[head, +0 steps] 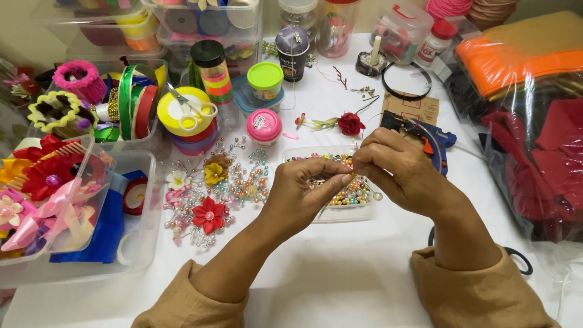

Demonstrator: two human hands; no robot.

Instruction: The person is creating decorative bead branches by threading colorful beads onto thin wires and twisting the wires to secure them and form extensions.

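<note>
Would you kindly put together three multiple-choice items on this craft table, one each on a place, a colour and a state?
1. Where do the scissors lie?
A. on the yellow ribbon roll
B. in the bead tray
C. on the orange fabric

2. What colour is the lid of the small round tub beside the bead tray?
A. blue
B. pink
C. black

3. How do the two hands stand?
A. flat on the table
B. far apart
C. fingertips pinched together above the bead tray

Answers:
1 A, the white-handled scissors rest on top of the yellow roll.
2 B, its lid is plainly pink.
3 C, the left hand and right hand meet at the fingertips over the beads, around something too small to tell.
</note>
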